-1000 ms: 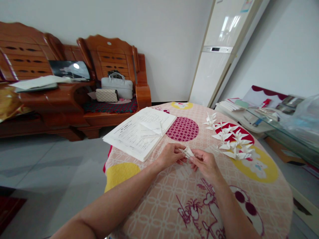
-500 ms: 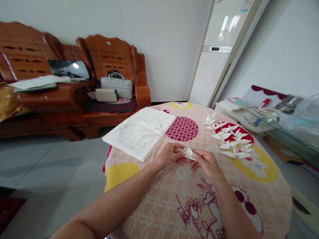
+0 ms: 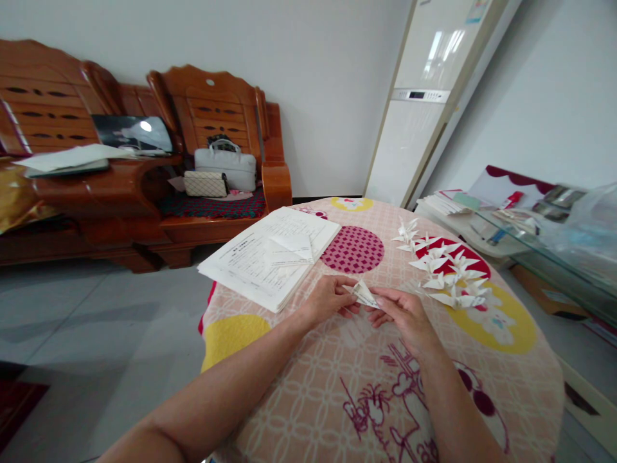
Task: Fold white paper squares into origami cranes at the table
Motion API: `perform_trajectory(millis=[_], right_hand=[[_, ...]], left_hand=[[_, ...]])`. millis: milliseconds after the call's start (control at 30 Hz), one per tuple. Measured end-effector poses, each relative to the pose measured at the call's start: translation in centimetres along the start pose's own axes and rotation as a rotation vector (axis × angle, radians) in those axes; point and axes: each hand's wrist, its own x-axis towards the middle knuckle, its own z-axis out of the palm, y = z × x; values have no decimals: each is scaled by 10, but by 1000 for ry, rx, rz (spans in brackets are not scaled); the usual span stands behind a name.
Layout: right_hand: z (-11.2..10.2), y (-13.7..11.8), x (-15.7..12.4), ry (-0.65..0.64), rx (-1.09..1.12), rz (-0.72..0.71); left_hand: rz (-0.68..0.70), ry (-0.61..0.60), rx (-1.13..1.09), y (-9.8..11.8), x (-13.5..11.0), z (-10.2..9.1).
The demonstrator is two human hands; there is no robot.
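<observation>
A small folded white paper piece (image 3: 364,294) sits between both of my hands, low over a round table with a patterned pink cloth (image 3: 337,386). My left hand (image 3: 330,299) pinches its left end with thumb and fingers. My right hand (image 3: 403,312) grips its right end, fingers curled under it. Several finished white paper cranes (image 3: 446,270) lie in a loose row on the cloth to the right of my hands. A thick stack of printed sheets (image 3: 270,254) with a folded paper on top lies to the left, overhanging the table's edge.
A wooden bench (image 3: 144,186) with a grey bag (image 3: 226,168) and a quilted pouch stands at the back left. A tall white air conditioner (image 3: 414,109) stands behind the table. A glass-topped side table (image 3: 530,238) with papers is at the right.
The folded piece has tipped flatter between my fingers, and my right hand has shifted slightly right and down along it. My left hand has hardly moved.
</observation>
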Motion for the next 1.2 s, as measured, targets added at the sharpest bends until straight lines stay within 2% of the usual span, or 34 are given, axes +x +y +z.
perform_trajectory(millis=[333, 600, 800, 933, 1067, 1200], right_hand=[[4, -2, 1, -10, -134, -52], [7, 0, 3, 35, -45, -10], [12, 0, 5, 38, -78, -9], [14, 0, 5, 27, -88, -8], [11, -2, 2, 28, 0, 25], [10, -2, 0, 38, 49, 53]], left_hand=[[-1, -41, 7, -2, 0, 1], [12, -53, 6, -4, 1, 2], [-4, 1, 68, -5, 1, 5], [20, -44, 17, -9, 3, 5], [24, -90, -31, -10, 5, 2], [10, -67, -60, -9, 3, 5]])
